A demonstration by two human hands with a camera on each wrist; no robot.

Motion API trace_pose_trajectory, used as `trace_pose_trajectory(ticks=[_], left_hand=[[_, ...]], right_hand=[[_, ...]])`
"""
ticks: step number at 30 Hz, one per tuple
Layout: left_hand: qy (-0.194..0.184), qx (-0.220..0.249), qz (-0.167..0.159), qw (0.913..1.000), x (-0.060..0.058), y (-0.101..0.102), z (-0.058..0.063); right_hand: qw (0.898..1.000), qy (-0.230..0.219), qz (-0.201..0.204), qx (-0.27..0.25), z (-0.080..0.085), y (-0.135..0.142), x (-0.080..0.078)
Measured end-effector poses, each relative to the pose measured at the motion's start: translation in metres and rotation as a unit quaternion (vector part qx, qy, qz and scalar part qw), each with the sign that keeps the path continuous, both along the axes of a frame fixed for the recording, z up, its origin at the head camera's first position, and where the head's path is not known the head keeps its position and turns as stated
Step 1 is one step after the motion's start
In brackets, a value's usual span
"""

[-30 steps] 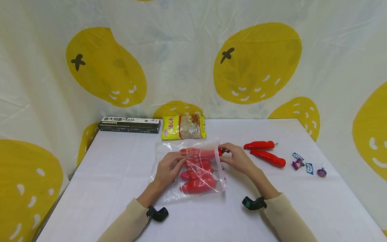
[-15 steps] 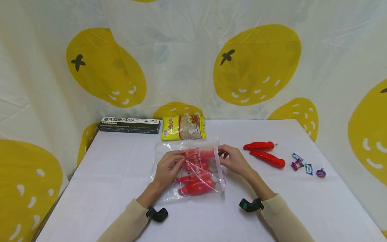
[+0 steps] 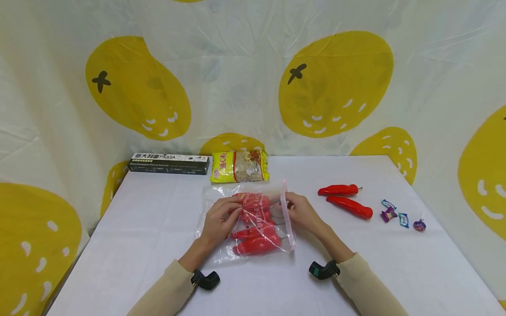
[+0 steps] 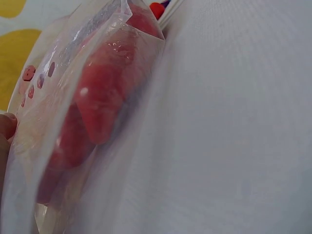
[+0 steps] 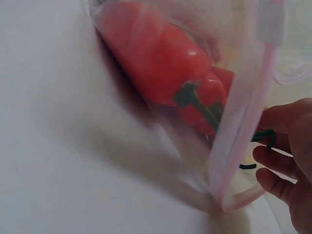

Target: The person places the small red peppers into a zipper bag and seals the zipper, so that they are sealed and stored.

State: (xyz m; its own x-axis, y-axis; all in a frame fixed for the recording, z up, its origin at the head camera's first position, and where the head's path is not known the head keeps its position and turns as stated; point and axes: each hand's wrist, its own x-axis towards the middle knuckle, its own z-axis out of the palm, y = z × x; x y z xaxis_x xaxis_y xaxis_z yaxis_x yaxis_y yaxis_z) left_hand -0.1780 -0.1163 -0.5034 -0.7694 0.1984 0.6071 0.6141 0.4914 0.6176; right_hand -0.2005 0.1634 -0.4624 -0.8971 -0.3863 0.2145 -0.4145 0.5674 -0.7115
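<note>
A clear slider zip bag (image 3: 221, 254) with a pink-edged mouth lies on the table, holding several red chili peppers (image 3: 258, 244). My left hand (image 3: 220, 220) pinches the bag's upper film on its left side; only a fingertip (image 4: 7, 126) of it shows in the left wrist view. At the mouth on the right, my right hand (image 3: 302, 210) has curled fingers around the green stem (image 5: 265, 136) of the uppermost chili pepper. Part of those fingers is hidden behind the pink mouth edge (image 5: 253, 112). Two red chili peppers (image 3: 337, 190) lie outside the bag to the right.
Behind the bag are a yellow bag of dry pasta (image 3: 240, 166) and a dark pasta box (image 3: 170, 164). Several small wrapped candies (image 3: 403, 220) lie at the right. A printed curtain (image 3: 245, 79) hangs behind the white table (image 3: 130, 228).
The uppermost chili pepper has slid left, deeper into the bag. My right hand has followed slightly left to the mouth edge. My left hand stays on the bag.
</note>
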Motion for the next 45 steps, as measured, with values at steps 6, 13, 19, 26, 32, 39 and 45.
trace_pose_trajectory(ticks=[6, 13, 19, 26, 32, 39, 45], left_hand=[[-0.005, -0.002, 0.003, 1.0, 0.001, 0.001, 0.001], [-0.005, -0.003, 0.004, 1.0, 0.001, 0.001, 0.001], [0.001, -0.002, 0.006, 1.0, 0.0, 0.001, 0.001], [0.006, 0.006, 0.004, 1.0, 0.0, 0.001, 0.0], [0.034, 0.019, -0.001, 0.9992, -0.003, 0.0, -0.003], [0.044, 0.023, -0.006, 0.9987, -0.004, 0.0, -0.003], [0.027, 0.016, 0.0, 0.9995, -0.002, 0.0, 0.0]], right_hand=[[0.999, 0.003, -0.018, 0.028, 0.005, 0.014, -0.004], [0.999, -0.005, -0.041, 0.012, 0.017, 0.041, -0.009], [0.997, 0.017, -0.076, 0.03, 0.026, 0.079, -0.006], [0.99, 0.019, -0.127, 0.06, 0.032, 0.127, 0.003], [0.983, 0.003, -0.166, 0.083, 0.034, 0.161, 0.02], [0.975, -0.005, -0.191, 0.111, 0.025, 0.192, 0.037], [0.971, -0.033, -0.193, 0.137, 0.015, 0.208, 0.047]])
